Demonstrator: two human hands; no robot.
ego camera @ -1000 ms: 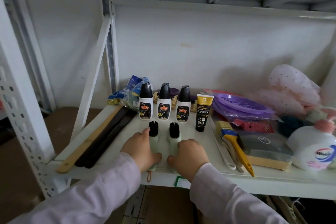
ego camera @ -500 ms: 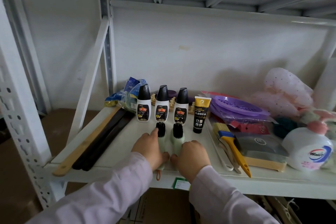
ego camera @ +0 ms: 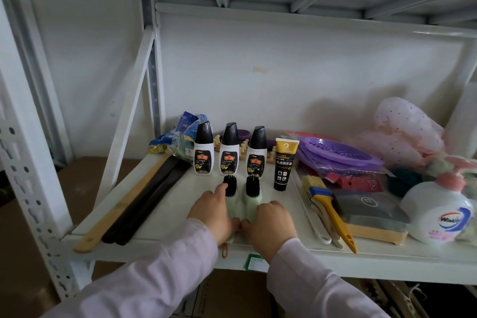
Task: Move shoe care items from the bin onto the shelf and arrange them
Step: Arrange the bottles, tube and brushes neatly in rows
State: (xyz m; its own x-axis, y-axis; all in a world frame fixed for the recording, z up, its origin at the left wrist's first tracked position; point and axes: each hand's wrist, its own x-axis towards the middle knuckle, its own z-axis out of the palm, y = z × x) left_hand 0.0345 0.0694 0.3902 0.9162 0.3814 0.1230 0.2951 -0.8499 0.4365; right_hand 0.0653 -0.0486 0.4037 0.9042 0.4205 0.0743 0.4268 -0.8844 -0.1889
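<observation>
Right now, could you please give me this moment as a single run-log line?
left hand on left brush | right hand on right brush | brushes side by side before three bottles | shelf

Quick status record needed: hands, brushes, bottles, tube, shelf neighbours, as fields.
left hand: on the left green brush, forefinger along its side
right hand: on the right green brush
brushes: side by side, black bristles toward the wall
polish bottles: three upright, in a row behind the brushes
black tube: upright, right of the bottles
left of brushes: long shoehorns lying flat
right: yellow-handled brush
</observation>
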